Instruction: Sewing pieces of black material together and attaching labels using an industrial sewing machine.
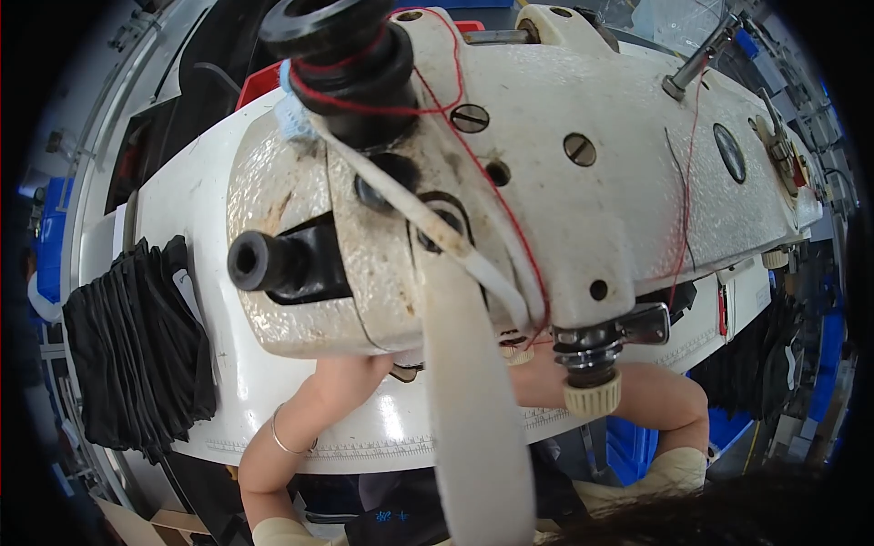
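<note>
sewing machine (592, 209) in cream enamel fills the upper middle, set over a white table (246, 400); its bulk hides the right hand and most or all of the left hand, so i cannot tell whether either is spread, pinched or holding anything. the left forearm (296, 423), wearing a thin metal bangle (281, 439), passes out of sight under the machine's near edge; the right forearm (651, 396) disappears there from the other side. a pale, blade-shaped piece (478, 409) hangs down in front, smooth and blurred, its lower end cut off. the casing is glossy and pebbled, stained brown in places, with slotted round screws (580, 149). red thread (506, 211) loops around a fat black knob (314, 36), then trails down the casing. a ribbed cream knob (593, 396) sits lower right. folded black cloth (137, 346) is stacked at the table's left edge. under the right side, a blue bin (628, 450) shows, contents hard to make out.
</note>
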The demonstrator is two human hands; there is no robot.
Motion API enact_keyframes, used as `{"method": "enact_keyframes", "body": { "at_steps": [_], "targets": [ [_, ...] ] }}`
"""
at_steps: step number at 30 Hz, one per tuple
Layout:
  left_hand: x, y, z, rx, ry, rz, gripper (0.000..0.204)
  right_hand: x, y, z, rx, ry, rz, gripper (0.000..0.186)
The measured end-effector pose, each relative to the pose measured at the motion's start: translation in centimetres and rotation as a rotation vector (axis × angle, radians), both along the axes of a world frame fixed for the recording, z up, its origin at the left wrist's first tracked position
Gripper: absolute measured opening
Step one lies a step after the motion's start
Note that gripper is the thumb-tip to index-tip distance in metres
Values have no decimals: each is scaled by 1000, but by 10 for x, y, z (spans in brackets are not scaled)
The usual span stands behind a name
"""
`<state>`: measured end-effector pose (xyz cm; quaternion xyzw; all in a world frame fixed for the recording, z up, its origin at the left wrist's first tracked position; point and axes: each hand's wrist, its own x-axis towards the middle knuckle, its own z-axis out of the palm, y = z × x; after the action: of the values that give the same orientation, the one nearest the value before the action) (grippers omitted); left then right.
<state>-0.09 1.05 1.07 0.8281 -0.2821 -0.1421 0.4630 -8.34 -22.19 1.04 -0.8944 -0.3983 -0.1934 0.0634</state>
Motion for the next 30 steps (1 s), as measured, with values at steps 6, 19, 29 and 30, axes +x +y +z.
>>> {"method": "enact_keyframes", "body": {
  "at_steps": [6, 19, 29, 30],
  "targets": [
    [-11, 9, -27, 183, -695, -205, 42, 9, 14, -10, 34, 120, 10, 13],
    [-8, 4, -21, 218, -706, -301, 39, 2, 13, -17, 112, 250, -7, 20],
    [-9, -2, -14, 206, -649, -277, 40, 3, 14, -12, 157, 186, -40, 17],
    [-10, 1, -17, 213, -608, -275, 39, 3, 14, -13, 161, 186, -35, 17]
  ]
}}
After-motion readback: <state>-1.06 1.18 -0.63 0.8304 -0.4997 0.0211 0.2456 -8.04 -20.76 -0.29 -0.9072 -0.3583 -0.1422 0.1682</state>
